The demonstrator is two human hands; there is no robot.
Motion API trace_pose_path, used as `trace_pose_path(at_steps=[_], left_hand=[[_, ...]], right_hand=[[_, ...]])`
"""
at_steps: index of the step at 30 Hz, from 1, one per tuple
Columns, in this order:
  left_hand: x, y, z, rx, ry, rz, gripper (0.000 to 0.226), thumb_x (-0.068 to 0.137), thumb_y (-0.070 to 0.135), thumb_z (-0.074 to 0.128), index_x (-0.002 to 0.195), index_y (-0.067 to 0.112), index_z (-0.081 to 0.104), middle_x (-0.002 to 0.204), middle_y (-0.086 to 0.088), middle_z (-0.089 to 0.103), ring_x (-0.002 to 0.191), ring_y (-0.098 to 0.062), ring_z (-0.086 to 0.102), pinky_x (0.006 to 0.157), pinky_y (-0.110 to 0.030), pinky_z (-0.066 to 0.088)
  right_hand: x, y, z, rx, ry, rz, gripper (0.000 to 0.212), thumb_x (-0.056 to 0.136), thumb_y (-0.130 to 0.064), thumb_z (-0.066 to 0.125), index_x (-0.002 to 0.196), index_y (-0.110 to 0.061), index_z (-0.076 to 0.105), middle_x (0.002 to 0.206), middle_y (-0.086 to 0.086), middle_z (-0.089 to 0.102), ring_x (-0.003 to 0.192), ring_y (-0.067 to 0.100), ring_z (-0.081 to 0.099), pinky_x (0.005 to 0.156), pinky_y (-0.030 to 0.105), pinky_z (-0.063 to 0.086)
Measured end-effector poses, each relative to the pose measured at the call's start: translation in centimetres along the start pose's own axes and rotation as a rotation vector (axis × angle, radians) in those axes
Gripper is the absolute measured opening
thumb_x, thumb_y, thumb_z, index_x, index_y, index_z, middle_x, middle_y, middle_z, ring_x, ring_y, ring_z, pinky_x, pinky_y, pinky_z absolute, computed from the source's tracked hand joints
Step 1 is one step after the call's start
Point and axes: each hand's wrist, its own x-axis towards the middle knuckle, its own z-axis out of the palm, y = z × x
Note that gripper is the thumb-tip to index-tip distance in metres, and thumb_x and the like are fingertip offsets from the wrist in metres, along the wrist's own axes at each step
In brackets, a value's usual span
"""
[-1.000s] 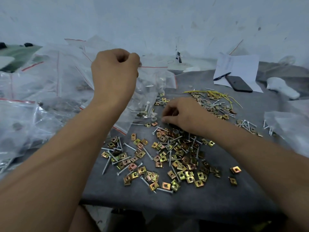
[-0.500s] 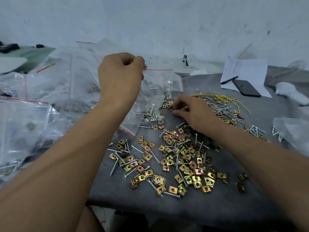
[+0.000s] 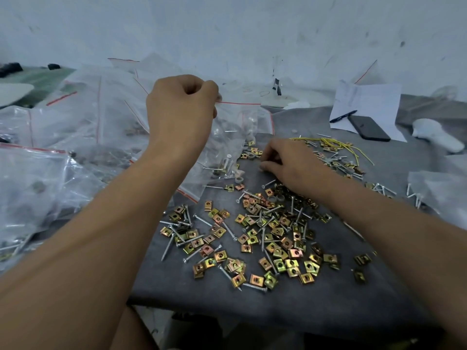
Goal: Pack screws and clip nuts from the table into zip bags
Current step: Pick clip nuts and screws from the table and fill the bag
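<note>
A dark grey cloth-covered surface [image 3: 328, 306] is seen from above, and the scatter of gold-and-copper square metal clip nuts [image 3: 265, 238] at its middle serves as the landmark. Thin silver metal screws [image 3: 194, 253] are mixed in among the clip nuts, lying flat at all angles.

Just beyond the scatter, the right hand [image 3: 290, 165] is lowered palm-down to the surface with its fingers curled inward; whether anything is pinched between the fingertips cannot be told. A few small grey cylindrical spacers [image 3: 275, 198] are lying at the far edge of the scatter, beside that wrist.

Beyond the scatter and to its left, the left hand [image 3: 182, 114] is raised with the fingers curled tight, and the red-striped top edge of a clear plastic zip bag [image 3: 235, 137] is pinched between thumb and forefinger. The bag is hung from that pinch, with some screws and clip nuts gathered in its bottom, which is resting on the surface.

Left of the scatter, a heap of further clear zip bags [image 3: 50, 152] is piled. Beyond the scatter to the right, a bundle of thin yellow wires [image 3: 336, 145] is spread over more hardware. Farther still, a black phone [image 3: 369, 128] and a dark pen [image 3: 342, 116] are laid on a white sheet of paper [image 3: 374, 102].
</note>
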Motion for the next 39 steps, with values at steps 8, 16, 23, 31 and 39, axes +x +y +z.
trace_pose_path(at_steps=[8, 16, 23, 31, 39], left_hand=[[-0.3, 0.1, -0.2, -0.001, -0.020, -0.004, 0.024, 0.088, 0.022, 0.061, 0.073, 0.011, 0.076, 0.057, 0.002, 0.065, 0.056, -0.019, 0.057, 0.055, -0.030, 0.042], [-0.6, 0.2, -0.4, 0.003, -0.035, -0.007, 0.025, 0.089, 0.022, 0.061, 0.069, 0.015, 0.074, 0.055, 0.003, 0.064, 0.055, -0.019, 0.056, 0.055, -0.031, 0.041], [-1.0, 0.6, -0.3, 0.005, -0.091, 0.002, 0.023, 0.094, 0.020, 0.061, 0.079, 0.015, 0.078, 0.058, 0.003, 0.065, 0.056, -0.017, 0.056, 0.061, -0.032, 0.047], [-1.5, 1.0, 0.0, 0.128, -0.138, 0.146, 0.022, 0.095, 0.020, 0.062, 0.080, 0.012, 0.077, 0.069, -0.009, 0.070, 0.069, -0.031, 0.067, 0.068, -0.045, 0.057], [-2.4, 1.5, 0.4, 0.171, -0.225, 0.255, 0.029, 0.100, 0.021, 0.060, 0.087, -0.001, 0.075, 0.076, -0.021, 0.068, 0.074, -0.041, 0.063, 0.067, -0.051, 0.055]], right_hand=[[-0.2, -0.8, -0.4, -0.030, -0.052, -0.015, 0.009, 0.088, -0.016, 0.081, 0.093, -0.020, 0.074, 0.091, -0.007, 0.070, 0.086, 0.009, 0.063, 0.077, 0.026, 0.053], [-0.1, -1.7, -0.8, -0.086, -0.083, -0.015, 0.013, 0.084, -0.014, 0.083, 0.090, -0.023, 0.076, 0.083, -0.013, 0.070, 0.082, 0.007, 0.065, 0.078, 0.024, 0.052], [-0.7, -1.7, -1.1, 0.058, -0.046, 0.064, 0.025, 0.080, -0.009, 0.085, 0.090, -0.027, 0.071, 0.082, -0.012, 0.067, 0.077, 0.001, 0.063, 0.072, 0.023, 0.052], [-1.5, -3.5, -4.8, 0.399, 0.214, 0.106, 0.018, 0.088, -0.016, 0.081, 0.090, -0.031, 0.073, 0.080, -0.016, 0.072, 0.079, -0.003, 0.068, 0.071, 0.011, 0.052], [-3.7, -6.0, -8.0, 0.803, 0.464, 0.081, 0.021, 0.079, -0.006, 0.087, 0.093, -0.004, 0.072, 0.092, 0.004, 0.079, 0.089, 0.018, 0.075, 0.079, 0.022, 0.058]])
